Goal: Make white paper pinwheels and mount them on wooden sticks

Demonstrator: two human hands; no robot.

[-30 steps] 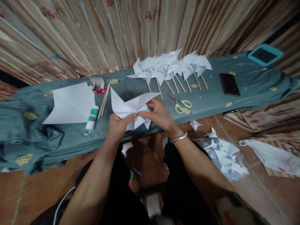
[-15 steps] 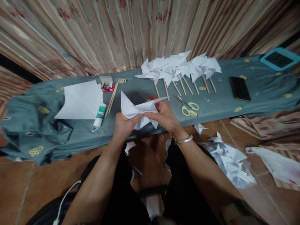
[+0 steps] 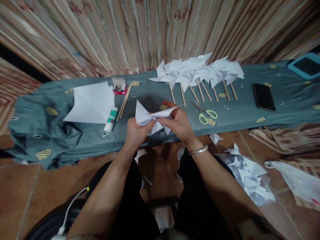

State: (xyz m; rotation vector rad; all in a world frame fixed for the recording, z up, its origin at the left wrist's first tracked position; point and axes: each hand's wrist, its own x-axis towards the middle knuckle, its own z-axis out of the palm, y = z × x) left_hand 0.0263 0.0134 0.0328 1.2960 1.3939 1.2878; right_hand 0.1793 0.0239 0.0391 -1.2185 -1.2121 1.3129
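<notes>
Between my two hands, over the front edge of the cloth-covered table, is a folded white paper pinwheel (image 3: pixel 145 115) with its points sticking up and down. My left hand (image 3: pixel 137 131) grips its left side, thumb pressed near the centre. From the right, my right hand (image 3: pixel 178 123) pinches it, thumb also at the middle and forefinger stretched out behind. The far fingers of both hands are partly hidden by the paper. To the left lie wooden sticks (image 3: pixel 124 101), a glue stick (image 3: pixel 111 119) and a red box of small metal pins (image 3: pixel 119 88).
Several finished pinwheels (image 3: pixel 195 71) on sticks lie along the table's back. Green-handled scissors (image 3: pixel 206 115), a phone (image 3: pixel 263 96) and a blue-framed device (image 3: pixel 305 65) are to the right. White paper sheets (image 3: pixel 92 103) lie left. A clear bag of paper pieces (image 3: pixel 250 176) rests on the floor.
The whole scene has shifted slightly to the right in view as the head turned. Both hands still hold the pinwheel, its folds now drawn a little closer together at the centre.
</notes>
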